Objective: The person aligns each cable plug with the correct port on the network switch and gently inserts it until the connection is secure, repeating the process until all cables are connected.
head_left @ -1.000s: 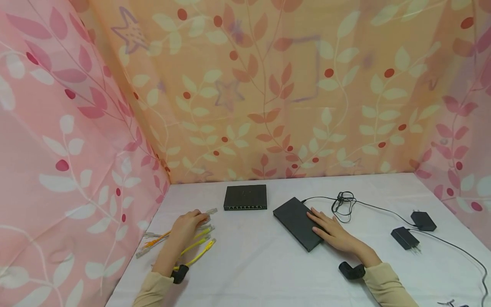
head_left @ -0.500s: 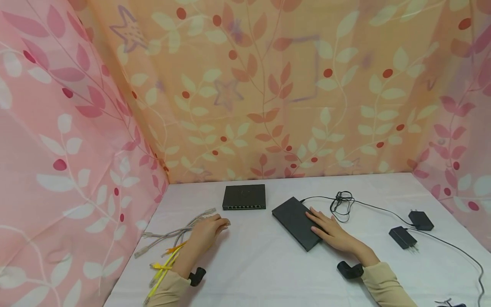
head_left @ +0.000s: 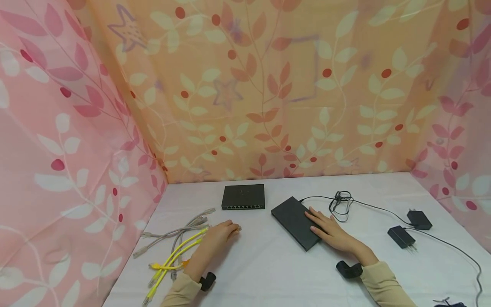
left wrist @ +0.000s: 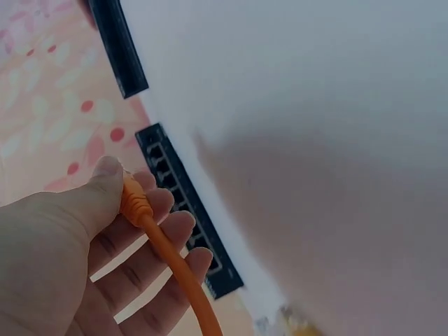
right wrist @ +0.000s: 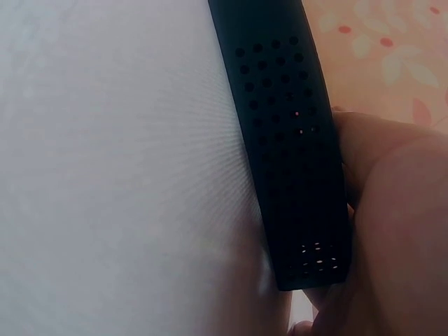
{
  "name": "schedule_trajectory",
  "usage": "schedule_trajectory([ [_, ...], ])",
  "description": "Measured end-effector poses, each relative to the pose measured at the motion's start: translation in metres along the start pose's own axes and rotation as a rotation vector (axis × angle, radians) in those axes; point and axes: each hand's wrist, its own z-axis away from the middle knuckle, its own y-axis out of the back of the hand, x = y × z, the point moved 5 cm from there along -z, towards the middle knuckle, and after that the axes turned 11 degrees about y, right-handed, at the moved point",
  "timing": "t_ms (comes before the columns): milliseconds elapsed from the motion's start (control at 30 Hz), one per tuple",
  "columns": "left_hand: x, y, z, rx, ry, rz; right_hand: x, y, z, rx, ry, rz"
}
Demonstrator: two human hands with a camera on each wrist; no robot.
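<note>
An orange network cable (left wrist: 175, 262) is pinched by its plug end between the thumb and fingers of my left hand (head_left: 218, 238), which hovers over the white table in front of a small black switch (head_left: 243, 197). That switch's row of ports (left wrist: 178, 185) faces the left hand in the left wrist view. My right hand (head_left: 335, 234) rests on a larger black box (head_left: 293, 222), its fingers spread and straight across the top near the right edge. In the right wrist view the box's side (right wrist: 280, 140) shows round vent holes. A thin black lead (head_left: 316, 197) joins its back corner.
Grey network cables (head_left: 166, 234) and yellow network cables (head_left: 172, 256) lie in a loose pile left of the left arm. Two black power adapters (head_left: 401, 237) sit at the right with their leads. Patterned curtains (head_left: 245, 106) enclose the table at back and sides.
My left hand has moved right from the cable pile, drawing the orange cable with it and exposing the grey and yellow cables. My right hand stays on the black box.
</note>
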Motion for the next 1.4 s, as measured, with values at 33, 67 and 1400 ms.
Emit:
schedule_trajectory([
  [33, 0.002, -0.002, 0.000, -0.011, 0.003, 0.004, 0.000, 0.000, 0.000, 0.000, 0.001, 0.003],
  [67, 0.004, -0.005, 0.001, -0.023, 0.005, 0.015, 0.000, -0.001, 0.000, 0.000, 0.002, 0.004],
  [1400, 0.099, -0.038, -0.020, -0.273, 0.053, 0.405, -0.003, 0.002, -0.001, -0.011, 0.001, 0.012],
])
